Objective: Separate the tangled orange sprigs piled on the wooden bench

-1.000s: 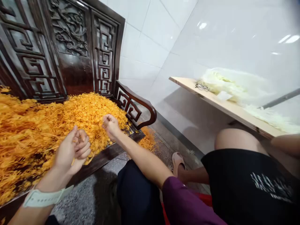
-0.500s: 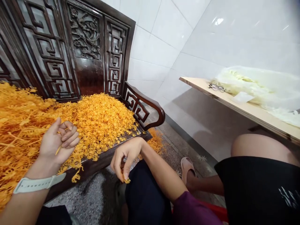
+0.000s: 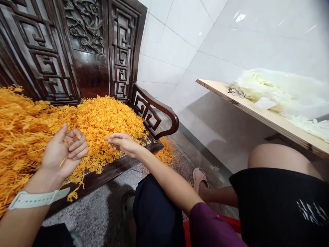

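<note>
Orange plastic pieces with thin sprues lie in a large heap (image 3: 23, 133) of branching strands on the left. A denser mound (image 3: 110, 113) of small loose pieces lies beside it on the carved wooden bench (image 3: 113, 175). My left hand (image 3: 68, 147), palm up with a pale watch strap at the wrist, has its fingers curled around a thin orange strand (image 3: 63, 161). Most of what it holds is hidden by the fingers. Over the front of the mound, my right hand (image 3: 122, 142) has its fingers stretched out to the left, with no held piece that I can make out.
The bench's curved armrest (image 3: 167, 120) rises right of the mound. Orange pieces (image 3: 166, 151) also lie on the floor beyond it. At right, a wooden tabletop (image 3: 257, 108) carries glasses (image 3: 235, 92) and a plastic bag (image 3: 288, 85). Another person's bare knee (image 3: 280, 157) is below it.
My right hand has moved up and left from above my knee to the mound, its pinch on a small orange piece loosened. My left hand stays curled around its strand. The view has shifted slightly.
</note>
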